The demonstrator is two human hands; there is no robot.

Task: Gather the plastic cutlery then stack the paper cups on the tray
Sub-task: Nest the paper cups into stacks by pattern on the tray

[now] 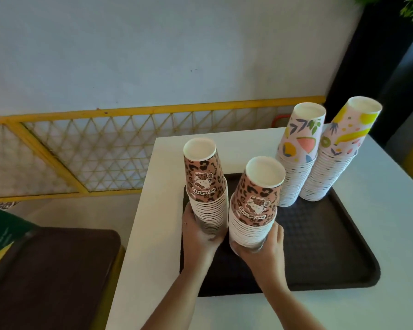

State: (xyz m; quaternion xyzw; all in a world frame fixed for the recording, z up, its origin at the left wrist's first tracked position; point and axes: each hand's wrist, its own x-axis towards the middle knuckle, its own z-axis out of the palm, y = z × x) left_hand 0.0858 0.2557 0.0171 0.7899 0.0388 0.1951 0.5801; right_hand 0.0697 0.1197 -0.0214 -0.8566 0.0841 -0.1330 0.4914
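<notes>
Two tall leopard-print paper cup stacks gripped low, set upside down on the dark tray.

Nearest, left hand [199, 231] and right hand [266, 244], fingers [277, 231] curled shut around the bottoms of the left pink-and-brown leopard-print inverted paper cup stack [206, 186] and the right pink-and-brown leopard-print inverted paper cup stack [255, 206]; both over the near-left part of the black textured rectangular plastic tray [324, 246] on the white surface [379, 310], contact with the tray hidden by the hands. Likely risks: tall columns held only at the base, prone to lean and topple on release; the two stacks almost touching, easily knocked together; left stack close to the tray's left rim. Farther back, two pastel fruit-print inverted paper cup stacks [320, 160], leaning slightly right, liable to fall if the tray gets jolted. No plastic cutlery visible anywhere.
</notes>
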